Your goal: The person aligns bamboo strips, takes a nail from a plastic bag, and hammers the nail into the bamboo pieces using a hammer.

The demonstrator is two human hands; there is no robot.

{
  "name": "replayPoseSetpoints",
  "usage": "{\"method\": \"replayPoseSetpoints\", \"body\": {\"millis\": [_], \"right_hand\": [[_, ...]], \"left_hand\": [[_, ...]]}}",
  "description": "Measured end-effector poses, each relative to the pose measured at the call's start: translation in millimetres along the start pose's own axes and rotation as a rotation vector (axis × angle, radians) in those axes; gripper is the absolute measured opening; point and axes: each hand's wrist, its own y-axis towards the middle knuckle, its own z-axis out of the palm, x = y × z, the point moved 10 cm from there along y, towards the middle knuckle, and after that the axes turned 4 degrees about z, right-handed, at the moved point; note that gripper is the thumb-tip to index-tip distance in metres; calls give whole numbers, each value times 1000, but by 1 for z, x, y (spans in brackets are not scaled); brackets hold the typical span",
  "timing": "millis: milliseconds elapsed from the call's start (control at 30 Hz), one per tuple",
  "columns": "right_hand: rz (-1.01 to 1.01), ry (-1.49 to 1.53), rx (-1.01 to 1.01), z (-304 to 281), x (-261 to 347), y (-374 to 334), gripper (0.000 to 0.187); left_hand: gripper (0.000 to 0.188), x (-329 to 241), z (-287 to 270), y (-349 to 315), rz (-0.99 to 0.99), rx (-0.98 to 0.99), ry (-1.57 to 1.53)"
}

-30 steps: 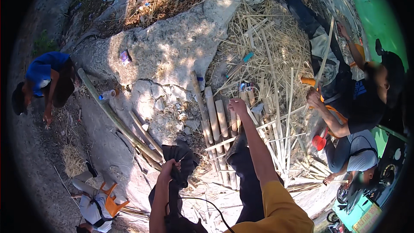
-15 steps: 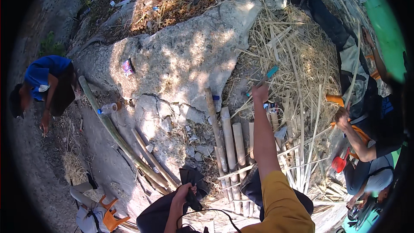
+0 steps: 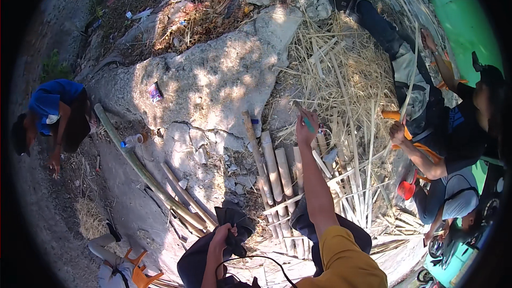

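Note:
My right hand [image 3: 306,134], at the end of a yellow sleeve, reaches out over the upper ends of the bamboo poles [image 3: 284,165]. Its fingers are closed round a slim tool with a teal handle [image 3: 309,124]. A dull narrow end of the tool pokes out beyond the fingers; its exact kind is unclear. Close to my left knee, my left hand [image 3: 223,234] grips a dark, folded black object [image 3: 234,218], which blends with my dark trousers. Thin split bamboo strips [image 3: 368,170] lie right of my right forearm.
A large cracked concrete slab [image 3: 208,85] lies ahead. Long green bamboo [image 3: 133,160] stretches out at left. A person in blue [image 3: 56,98] bends at far left. At right, a person's hand [image 3: 397,132] holds a long strip beside an orange chair [image 3: 421,146]. Straw [image 3: 368,69] covers the ground ahead-right.
My right hand has shifted left and a little nearer, and the teal-handled tool has turned in it. My left hand stays closed on the black object. The whole view has shifted slightly.

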Motion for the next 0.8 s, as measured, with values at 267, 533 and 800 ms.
{"method": "replayPoseSetpoints", "body": {"millis": [267,533,800], "right_hand": [[262,475,20,-234,114,-50,15],[922,944,324,-520,188,-241,30],[1149,1303,-220,-704,182,-456,38]], "left_hand": [[8,-25,41,-113,4,123,304],[22,-111,44,-251,558,266,1141],[24,-117,158,-385,425,149,1272]]}}
